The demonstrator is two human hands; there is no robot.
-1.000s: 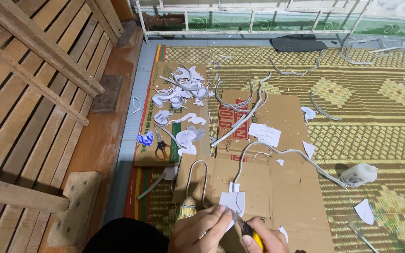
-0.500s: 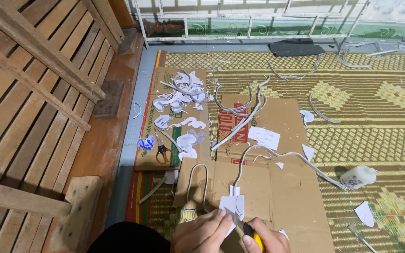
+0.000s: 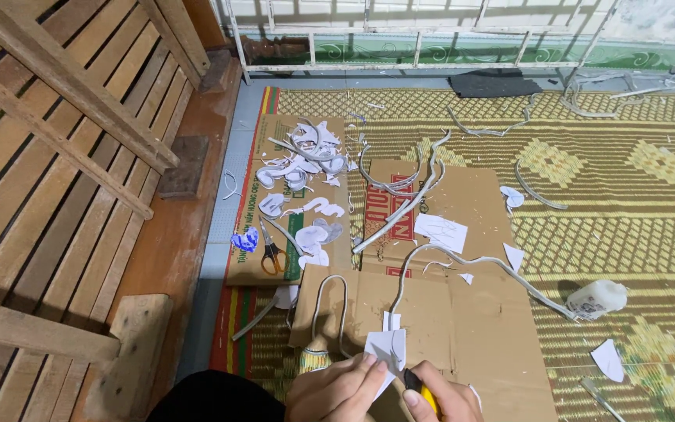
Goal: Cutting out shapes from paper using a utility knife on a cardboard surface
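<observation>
Two hands meet at the bottom edge: our left hand (image 3: 337, 391) pinches a small white paper cutout (image 3: 388, 349), flat and angular, its long axis running up and away from us. Our right hand (image 3: 447, 398) is clenched around a yellow-handled cutter (image 3: 422, 391). Beneath lies smooth brown cardboard (image 3: 470, 312) on a woven mat (image 3: 626, 195); orange-handled scissors (image 3: 273, 252) rest farther left.

A home floor workspace — woven mat (image 3: 603, 211), wooden slats (image 3: 48, 156), flattened cardboard (image 3: 462, 320).
</observation>
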